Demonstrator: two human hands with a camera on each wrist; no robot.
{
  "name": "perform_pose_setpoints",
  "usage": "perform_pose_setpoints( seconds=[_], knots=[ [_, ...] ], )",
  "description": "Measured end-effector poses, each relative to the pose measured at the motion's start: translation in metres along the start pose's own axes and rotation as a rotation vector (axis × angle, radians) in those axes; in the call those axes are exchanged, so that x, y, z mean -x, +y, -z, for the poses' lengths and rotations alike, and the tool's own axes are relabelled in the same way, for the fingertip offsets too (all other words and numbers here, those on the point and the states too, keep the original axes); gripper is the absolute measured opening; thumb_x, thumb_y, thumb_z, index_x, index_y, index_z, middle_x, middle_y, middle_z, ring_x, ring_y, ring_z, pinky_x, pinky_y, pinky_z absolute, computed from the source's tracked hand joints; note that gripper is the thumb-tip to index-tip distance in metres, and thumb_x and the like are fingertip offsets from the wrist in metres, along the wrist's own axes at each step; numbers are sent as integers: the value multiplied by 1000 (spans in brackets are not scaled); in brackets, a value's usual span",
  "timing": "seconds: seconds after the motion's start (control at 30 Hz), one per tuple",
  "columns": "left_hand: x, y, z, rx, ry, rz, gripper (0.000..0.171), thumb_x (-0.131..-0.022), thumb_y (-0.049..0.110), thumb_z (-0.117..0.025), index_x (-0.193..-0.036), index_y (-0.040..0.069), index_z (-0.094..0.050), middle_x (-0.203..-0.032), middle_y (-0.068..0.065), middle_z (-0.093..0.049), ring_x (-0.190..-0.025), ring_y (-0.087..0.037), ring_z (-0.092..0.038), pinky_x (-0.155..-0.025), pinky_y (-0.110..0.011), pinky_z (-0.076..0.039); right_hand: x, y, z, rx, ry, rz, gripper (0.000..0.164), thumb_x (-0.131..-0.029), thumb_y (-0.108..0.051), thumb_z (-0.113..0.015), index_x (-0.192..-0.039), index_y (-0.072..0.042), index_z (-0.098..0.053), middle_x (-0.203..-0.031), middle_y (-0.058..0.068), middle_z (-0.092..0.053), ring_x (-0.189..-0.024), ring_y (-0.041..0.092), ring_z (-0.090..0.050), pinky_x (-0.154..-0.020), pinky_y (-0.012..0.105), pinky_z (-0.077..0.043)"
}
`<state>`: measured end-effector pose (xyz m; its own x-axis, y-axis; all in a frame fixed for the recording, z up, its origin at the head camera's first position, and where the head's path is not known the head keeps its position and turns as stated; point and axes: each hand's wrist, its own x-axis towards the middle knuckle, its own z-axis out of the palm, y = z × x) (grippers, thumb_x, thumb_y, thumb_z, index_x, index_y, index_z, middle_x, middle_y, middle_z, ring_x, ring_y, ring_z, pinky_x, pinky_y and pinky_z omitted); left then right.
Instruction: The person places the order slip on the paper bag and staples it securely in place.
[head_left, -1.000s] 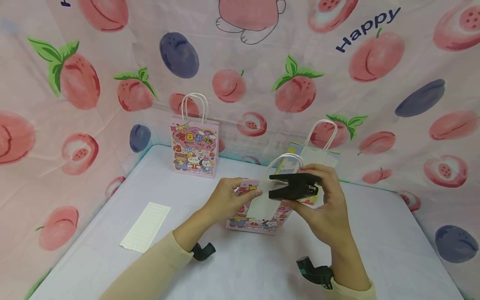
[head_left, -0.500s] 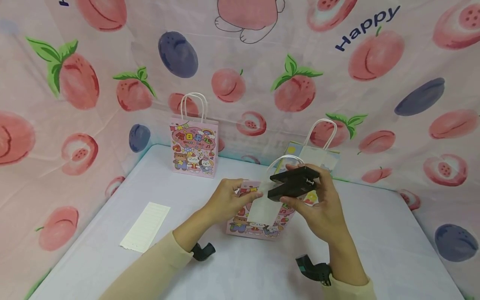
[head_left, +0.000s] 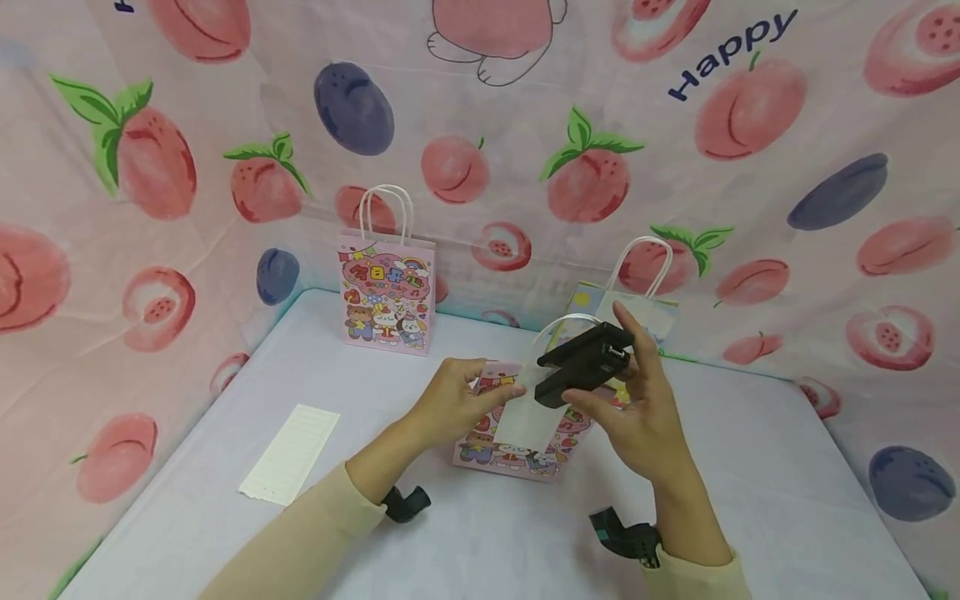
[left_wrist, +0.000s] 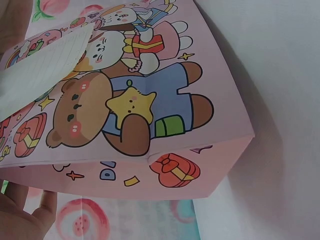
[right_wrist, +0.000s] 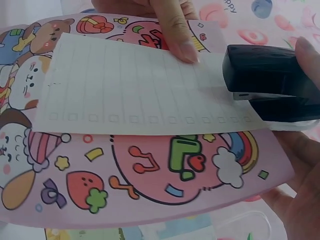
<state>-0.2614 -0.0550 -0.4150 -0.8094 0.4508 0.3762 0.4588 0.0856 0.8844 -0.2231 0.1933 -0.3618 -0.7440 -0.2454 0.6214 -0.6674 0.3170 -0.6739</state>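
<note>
We have the black stapler (head_left: 581,367) right at the top edge of the pink bag (head_left: 474,452)!
We see the left grip (head_left: 456,402) pinching a lined paper strip (head_left: 523,423) against the bag's front, while the right grip (head_left: 637,421) holds the stapler, its arms parted at the strip's end; beyond, we spot another bag (head_left: 386,292) upright on the desk (head_left: 765,475), a loose slip (head_left: 291,454) lying leftward.

A small staged tabletop setting is suggested, though whether it is housed in a home or a studio cannot be told. The table (head_left: 765,475) is covered in white; behind it and along both its sides, fruit-printed cloth (head_left: 525,183) is hung; above it, wrist-worn cameras (head_left: 630,540) are seen.
</note>
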Motion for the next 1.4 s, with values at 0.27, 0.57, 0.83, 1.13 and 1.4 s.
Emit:
perform_pose_setpoints(
  seconds=[0.27, 0.57, 0.83, 1.13, 1.4],
  knots=[
    [1, 1, -1, -3, 7, 7, 19, -96, 21, -75, -112, 10, -78, -106, -6, -81, -86, -11, -77, -74, -29, -64, 0, -3, -7, -36, 13, -31, 111, -76, 19, -80, -165, -18, -25, -132, -6, -63, -114, 10, -69, -96, 22, -58],
    [1, 0, -2, -5, -1, 15, 22, -97, 21, -75, -115, 9, -77, -109, -7, -80, -88, -12, -78, -75, -29, -64, 0, -3, -14, -110, 26, -17, 104, -80, 21, -75, -165, -15, -25, -135, -3, -59, -117, 11, -68, -83, 28, -62],
    [0, -1, -1, -9, 0, 31, 23, -97, 21, -74, -117, 10, -77, -108, -7, -81, -87, -10, -78, -75, -29, -64, -1, -3, -18, -143, 35, 24, 100, -82, 23, -71, -164, -11, -25, -138, 6, -57, -120, 15, -65, -83, 27, -61],
    [0, 0, -1, 2, -3, 52, 23, -97, 21, -74, -117, 10, -76, -108, -6, -81, -88, -11, -78, -77, -30, -64, 0, -3, -20, -109, 48, 6, 106, -79, 26, -70, -165, -14, -24, -139, 2, -57, -121, 15, -64, -82, 28, -62],
    [0, -1, 2, 38, -25, 107, 23, -98, 23, -73, -119, 13, -74, -109, -5, -79, -89, -12, -76, -77, -33, -64, 0, 2, -25, -144, 75, 67, 102, -77, 27, -72, -163, -7, -27, -139, 5, -56, -119, 14, -65, -81, 29, -62]
  ],
)
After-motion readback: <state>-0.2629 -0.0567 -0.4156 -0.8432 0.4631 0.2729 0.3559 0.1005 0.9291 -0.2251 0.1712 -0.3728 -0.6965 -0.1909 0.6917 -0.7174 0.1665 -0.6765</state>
